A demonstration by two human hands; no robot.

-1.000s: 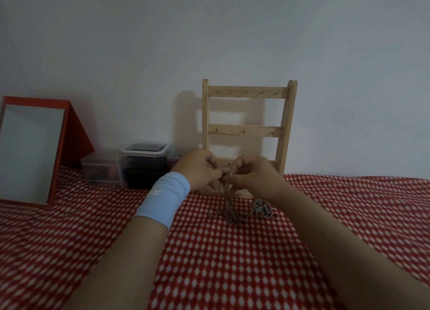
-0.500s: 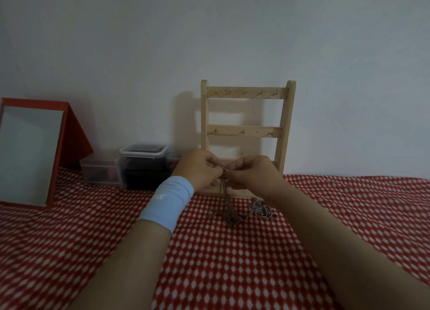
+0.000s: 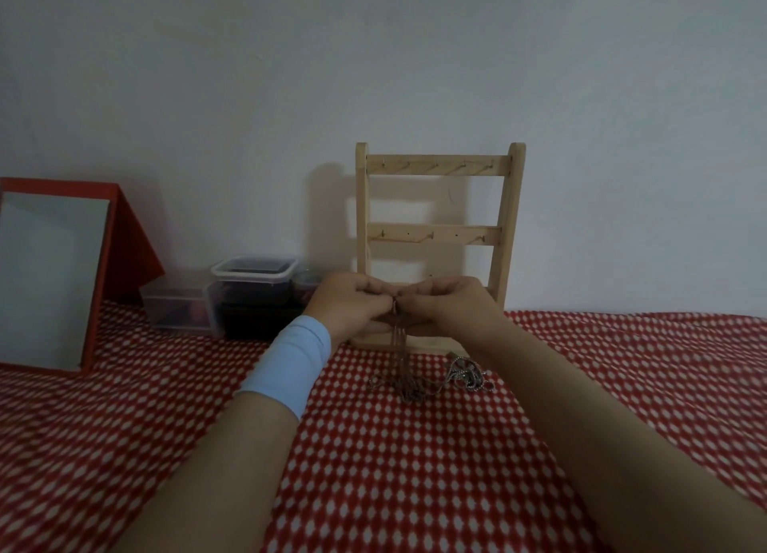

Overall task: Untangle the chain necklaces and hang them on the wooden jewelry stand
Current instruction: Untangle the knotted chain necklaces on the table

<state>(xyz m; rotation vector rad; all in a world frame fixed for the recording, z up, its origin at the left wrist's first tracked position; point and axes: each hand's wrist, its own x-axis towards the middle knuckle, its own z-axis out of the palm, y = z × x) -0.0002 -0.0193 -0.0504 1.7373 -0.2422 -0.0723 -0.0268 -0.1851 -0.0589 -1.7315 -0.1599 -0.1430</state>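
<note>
A wooden jewelry stand [image 3: 439, 165] with rows of small hooks leans against the wall; its hooks are bare. In front of its base my left hand [image 3: 348, 303] and my right hand [image 3: 450, 303] meet fingertip to fingertip, both pinching the top of a thin brownish chain necklace [image 3: 401, 345]. The chain hangs straight down in several strands, and its lower end lies bunched on the red checked cloth [image 3: 394, 461]. A tangle of silver chain [image 3: 468, 373] lies on the cloth just right of it, beside my right wrist. A light blue wristband is on my left wrist.
A red-framed mirror [image 3: 50, 278] stands at the far left. A clear plastic box [image 3: 176, 307] and a lidded dark container [image 3: 254, 291] sit against the wall left of the stand. The pale wall is close behind.
Both hands have lifted slightly with the brownish chain, so its strands hang straighter and more of it is off the cloth. The silver tangle has stayed put.
</note>
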